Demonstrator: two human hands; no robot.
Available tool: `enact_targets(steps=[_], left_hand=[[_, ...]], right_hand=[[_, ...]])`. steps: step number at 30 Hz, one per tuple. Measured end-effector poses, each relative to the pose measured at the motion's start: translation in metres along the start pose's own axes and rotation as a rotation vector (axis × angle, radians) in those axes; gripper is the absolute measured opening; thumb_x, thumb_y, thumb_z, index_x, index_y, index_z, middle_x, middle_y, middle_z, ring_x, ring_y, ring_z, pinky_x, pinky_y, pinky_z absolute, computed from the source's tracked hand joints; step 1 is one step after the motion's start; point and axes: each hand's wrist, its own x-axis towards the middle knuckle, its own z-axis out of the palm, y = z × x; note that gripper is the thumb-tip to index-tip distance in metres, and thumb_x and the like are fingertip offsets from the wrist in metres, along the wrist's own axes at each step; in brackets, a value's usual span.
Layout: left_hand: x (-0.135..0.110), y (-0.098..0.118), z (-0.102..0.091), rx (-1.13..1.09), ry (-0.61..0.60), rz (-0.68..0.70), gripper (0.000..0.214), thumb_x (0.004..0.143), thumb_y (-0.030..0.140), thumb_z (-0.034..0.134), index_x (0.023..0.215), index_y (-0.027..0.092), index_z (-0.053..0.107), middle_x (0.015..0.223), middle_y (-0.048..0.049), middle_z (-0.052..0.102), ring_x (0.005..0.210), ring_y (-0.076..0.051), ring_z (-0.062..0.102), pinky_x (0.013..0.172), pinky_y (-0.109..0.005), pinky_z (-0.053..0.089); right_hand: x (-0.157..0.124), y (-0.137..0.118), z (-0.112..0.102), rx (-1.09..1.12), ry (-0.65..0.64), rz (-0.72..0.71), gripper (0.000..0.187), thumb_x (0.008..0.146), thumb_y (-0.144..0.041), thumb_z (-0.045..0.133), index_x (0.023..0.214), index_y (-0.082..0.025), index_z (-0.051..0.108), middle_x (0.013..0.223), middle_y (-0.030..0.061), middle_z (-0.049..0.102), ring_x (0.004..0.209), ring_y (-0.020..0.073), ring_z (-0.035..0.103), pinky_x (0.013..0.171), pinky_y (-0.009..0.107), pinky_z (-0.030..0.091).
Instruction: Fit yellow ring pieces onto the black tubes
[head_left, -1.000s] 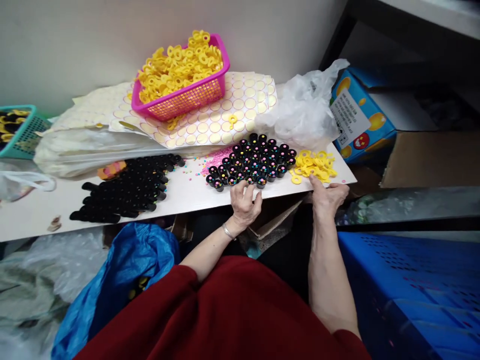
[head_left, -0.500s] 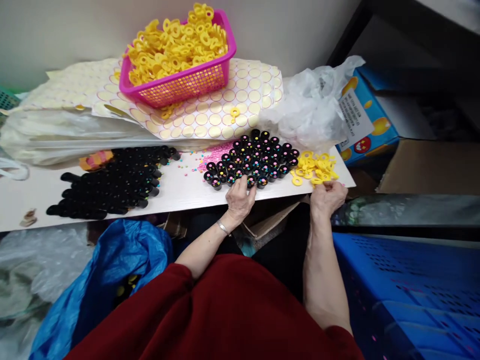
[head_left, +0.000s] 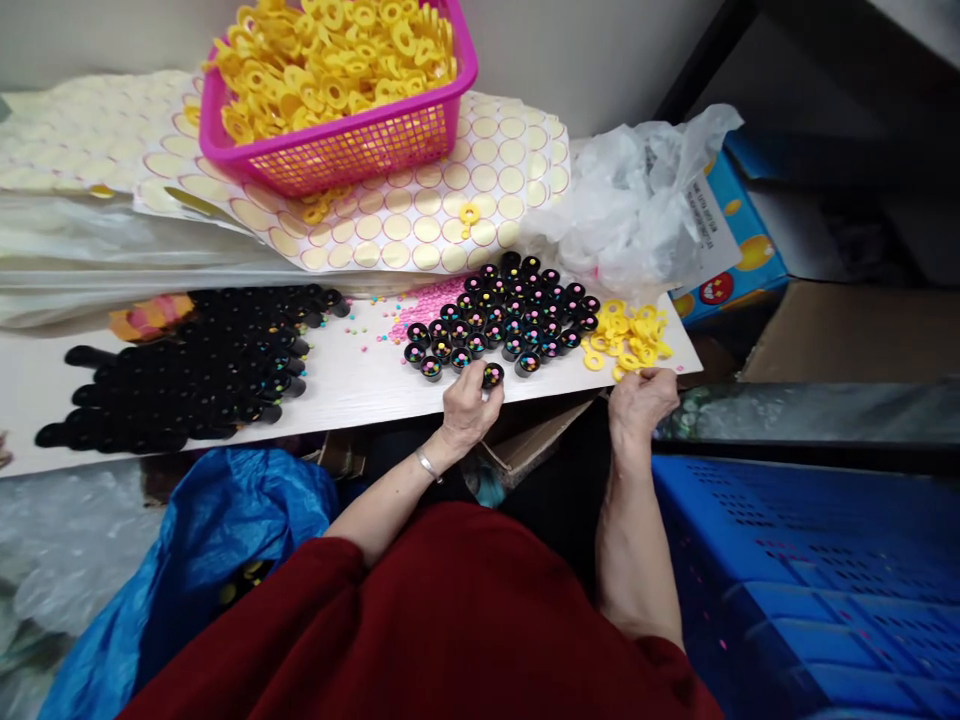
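Note:
My left hand [head_left: 466,402] sits at the front edge of the white board [head_left: 352,385], fingers curled round one small black cup [head_left: 493,375] with coloured beads in it. Just beyond it stands a cluster of several like cups [head_left: 510,315]. My right hand [head_left: 640,397] is at the board's right front corner, fingers pinched on a yellow ring [head_left: 624,370] at the edge of a small heap of yellow rings [head_left: 630,335].
A pink basket [head_left: 352,150] heaped with yellow rings rests on sheets of round stickers [head_left: 450,215] at the back. A pile of black tubes [head_left: 187,370] lies left. A clear bag [head_left: 637,210], a blue crate [head_left: 810,580] and a blue bag [head_left: 225,530] surround me.
My left hand has closed on a black cup and drawn it out of the cluster toward the edge. My right hand went from flat on the board to pinching a yellow ring.

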Motion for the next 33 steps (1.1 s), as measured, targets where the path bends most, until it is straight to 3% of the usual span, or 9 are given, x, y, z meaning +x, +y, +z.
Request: enact_targets(steps=[8, 15, 19, 26, 30, 33], left_hand=[[0.001, 0.003, -0.005, 0.034, -0.065, 0.053, 0.016, 0.084, 0.024, 0.049, 0.097, 0.015, 0.055, 0.075, -0.0043, 0.062, 0.068, -0.014, 0.062, 0.062, -0.024, 0.049], [-0.004, 0.0, -0.007, 0.008, -0.104, 0.027, 0.014, 0.085, 0.024, 0.048, 0.095, 0.016, 0.054, 0.077, -0.0045, 0.062, 0.07, -0.014, 0.062, 0.065, -0.024, 0.049], [-0.003, -0.003, -0.01, -0.071, -0.109, 0.017, 0.014, 0.083, 0.024, 0.051, 0.095, 0.016, 0.055, 0.076, -0.0035, 0.062, 0.066, -0.012, 0.06, 0.059, -0.022, 0.047], [-0.002, -0.006, -0.009, -0.102, -0.157, -0.032, 0.023, 0.079, 0.026, 0.056, 0.1, 0.017, 0.057, 0.079, -0.0029, 0.063, 0.064, -0.012, 0.059, 0.058, -0.023, 0.047], [0.0, -0.005, -0.01, -0.113, -0.161, -0.053, 0.022, 0.08, 0.025, 0.057, 0.1, 0.016, 0.057, 0.077, -0.002, 0.062, 0.059, -0.011, 0.056, 0.057, -0.022, 0.046], [0.001, -0.006, -0.009, -0.12, -0.144, -0.04, 0.024, 0.08, 0.026, 0.057, 0.101, 0.014, 0.057, 0.075, -0.0023, 0.062, 0.056, -0.01, 0.055, 0.055, -0.022, 0.046]], right_hand=[[-0.008, -0.027, -0.017, -0.224, -0.125, -0.092, 0.025, 0.07, -0.018, 0.043, 0.089, -0.012, 0.058, 0.085, 0.0174, 0.059, 0.08, 0.0329, 0.059, 0.072, 0.048, 0.044], [-0.017, -0.029, -0.016, -0.092, -0.135, -0.177, 0.024, 0.078, -0.027, 0.045, 0.09, -0.014, 0.06, 0.083, 0.0146, 0.058, 0.077, 0.0286, 0.056, 0.07, 0.046, 0.045], [-0.02, -0.028, -0.015, -0.122, -0.27, -0.37, 0.028, 0.079, -0.041, 0.05, 0.087, -0.016, 0.061, 0.091, 0.0119, 0.056, 0.082, 0.0246, 0.054, 0.073, 0.038, 0.044], [-0.013, -0.019, -0.007, -0.17, -0.292, -0.656, 0.019, 0.085, -0.029, 0.042, 0.076, -0.019, 0.056, 0.094, 0.0098, 0.053, 0.087, 0.0219, 0.049, 0.072, 0.033, 0.041], [-0.007, -0.018, -0.004, -0.085, -0.286, -0.66, 0.013, 0.083, -0.026, 0.045, 0.073, -0.02, 0.051, 0.092, 0.01, 0.054, 0.089, 0.0226, 0.047, 0.079, 0.036, 0.04], [-0.003, -0.017, -0.003, 0.102, -0.288, -0.604, 0.013, 0.08, -0.029, 0.048, 0.069, -0.021, 0.048, 0.088, 0.008, 0.055, 0.087, 0.0223, 0.047, 0.082, 0.039, 0.04]])
